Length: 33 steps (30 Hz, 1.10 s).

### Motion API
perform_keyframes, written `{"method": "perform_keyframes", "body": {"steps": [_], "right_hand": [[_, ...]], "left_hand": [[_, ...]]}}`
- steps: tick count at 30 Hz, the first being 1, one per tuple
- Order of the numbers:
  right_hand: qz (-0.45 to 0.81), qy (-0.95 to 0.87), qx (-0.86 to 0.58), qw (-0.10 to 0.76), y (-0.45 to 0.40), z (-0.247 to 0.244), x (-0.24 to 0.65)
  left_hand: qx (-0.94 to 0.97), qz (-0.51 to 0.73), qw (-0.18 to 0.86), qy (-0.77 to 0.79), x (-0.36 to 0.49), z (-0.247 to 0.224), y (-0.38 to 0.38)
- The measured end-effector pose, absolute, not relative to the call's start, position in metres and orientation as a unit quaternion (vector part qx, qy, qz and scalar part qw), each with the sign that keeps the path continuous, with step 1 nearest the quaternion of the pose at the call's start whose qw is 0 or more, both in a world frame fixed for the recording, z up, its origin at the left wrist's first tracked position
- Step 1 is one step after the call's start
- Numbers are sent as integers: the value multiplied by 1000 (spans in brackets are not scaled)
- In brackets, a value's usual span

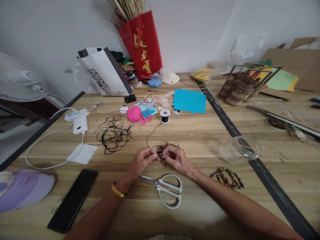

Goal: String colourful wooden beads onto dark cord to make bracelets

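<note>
Two hands nearly met: L hand [143, 160] pinched black cord [147, 137], which ran fwd. to spool [165, 116]. R hand [177, 161] (grip unclear, can't tell) was nearer bead pile [162, 147], approx. around its fingertips.

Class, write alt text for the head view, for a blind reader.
The left hand and right hand are close together by colourful beads, black cord leading from the left hand to a spool. Scissors and beaded loops lie on the wooden table.
</note>
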State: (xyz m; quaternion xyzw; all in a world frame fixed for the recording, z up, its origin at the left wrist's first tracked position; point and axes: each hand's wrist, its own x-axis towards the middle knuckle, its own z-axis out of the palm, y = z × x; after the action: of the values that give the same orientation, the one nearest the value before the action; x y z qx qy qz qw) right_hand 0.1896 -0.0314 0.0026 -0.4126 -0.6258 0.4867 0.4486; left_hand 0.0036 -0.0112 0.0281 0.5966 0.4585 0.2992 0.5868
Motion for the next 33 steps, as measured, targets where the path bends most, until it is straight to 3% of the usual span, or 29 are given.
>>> {"method": "perform_keyframes", "body": {"steps": [8, 21, 33], "right_hand": [[485, -638, -403, 442, -33, 0, 186], [365, -731, -419, 395, -36, 9, 187], [196, -852, -401, 274, -39, 6, 192]], "left_hand": [[579, 278, 618, 453, 8, 28, -14], [565, 300, 628, 444, 8, 23, -13], [614, 280, 594, 438, 5, 18, -10]]}}
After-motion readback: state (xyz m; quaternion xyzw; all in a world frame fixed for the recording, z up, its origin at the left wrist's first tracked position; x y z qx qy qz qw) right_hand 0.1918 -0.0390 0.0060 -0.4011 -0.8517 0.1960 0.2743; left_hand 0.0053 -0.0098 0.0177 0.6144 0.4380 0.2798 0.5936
